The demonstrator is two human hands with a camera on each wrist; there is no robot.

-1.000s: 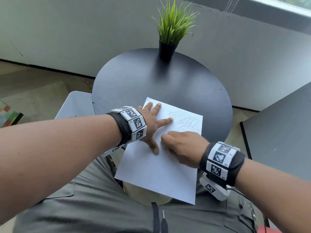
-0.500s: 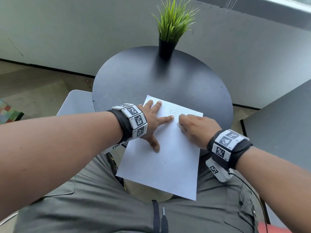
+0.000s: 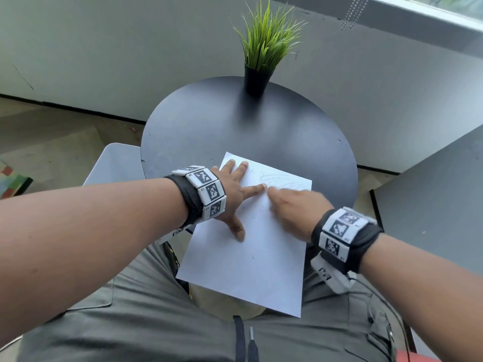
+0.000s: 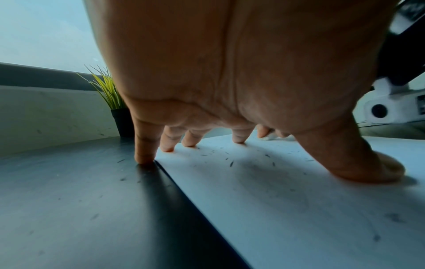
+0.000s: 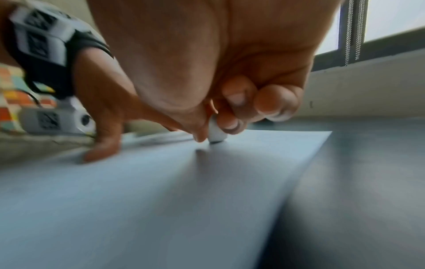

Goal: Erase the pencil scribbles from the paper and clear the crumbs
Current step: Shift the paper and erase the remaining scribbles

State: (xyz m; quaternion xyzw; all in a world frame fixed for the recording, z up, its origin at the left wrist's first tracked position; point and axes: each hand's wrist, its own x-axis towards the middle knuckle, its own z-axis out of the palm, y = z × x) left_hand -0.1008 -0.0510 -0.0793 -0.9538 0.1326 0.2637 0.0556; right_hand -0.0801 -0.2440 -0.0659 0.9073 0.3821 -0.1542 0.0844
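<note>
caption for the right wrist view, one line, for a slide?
Right hand pinches a white eraser and rubs its tip on the paper, left hand spread alongside.

Table (image 3: 209,121) far half bare except potted plant (image 3: 264,48) at far edge.

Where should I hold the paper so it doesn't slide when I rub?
Press flat from above on its left edge, like the left hand does with fingers spread. The paper lies flat and partly overhangs the table, beside the eraser.
</note>
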